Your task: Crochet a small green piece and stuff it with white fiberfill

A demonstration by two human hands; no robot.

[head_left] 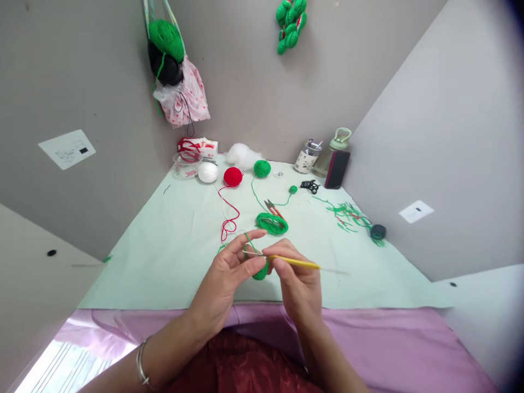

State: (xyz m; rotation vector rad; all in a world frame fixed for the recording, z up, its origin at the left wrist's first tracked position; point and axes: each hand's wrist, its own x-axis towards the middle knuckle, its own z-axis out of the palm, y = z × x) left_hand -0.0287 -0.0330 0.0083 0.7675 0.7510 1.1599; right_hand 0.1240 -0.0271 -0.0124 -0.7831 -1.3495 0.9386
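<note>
My left hand (229, 270) pinches a small green crochet piece (260, 271) between thumb and fingers, with green yarn (249, 240) running over its raised index finger. A crochet hook (297, 262) with a yellow handle lies in my right hand (298, 278), gripped near its front between thumb and fingers. The hook's thin metal tip points left, close to the left fingers and the top of the crochet piece. Part of the piece is hidden behind my left thumb. Just beyond the hands lies a coil of green yarn (272, 224), beside thread snips (275, 209) with orange-red handles.
White (208, 172), red (233, 177) and green yarn balls (262, 168) sit toward the back, near white stuffing (242, 156). On the right are yarn scraps (347, 214), black tape (377, 232), a phone (338, 170), a bottle (339, 143) and a pen cup (307, 158).
</note>
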